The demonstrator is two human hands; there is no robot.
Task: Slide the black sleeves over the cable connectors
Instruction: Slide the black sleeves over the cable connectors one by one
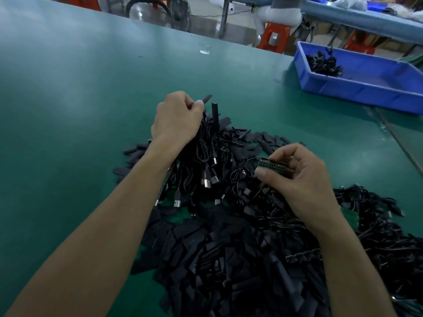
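My left hand (177,118) is raised above the green table and grips a bunch of black cables (207,154); their metal plugs hang below it. A black sleeve (215,113) stands up beside its fingers, and a second sleeve tip (207,98) sticks out past the thumb. My right hand (297,179) pinches a small green connector board (272,168) with rows of pins, a thin black cable trailing from it. A big heap of flat black sleeves (219,255) lies under both arms.
A tangle of black cables (389,229) lies at the right. A blue bin (375,88) with a few black cables stands at the far right. A pin strip (302,256) rests on the heap. Beyond the table edge are red stools and a seated person.
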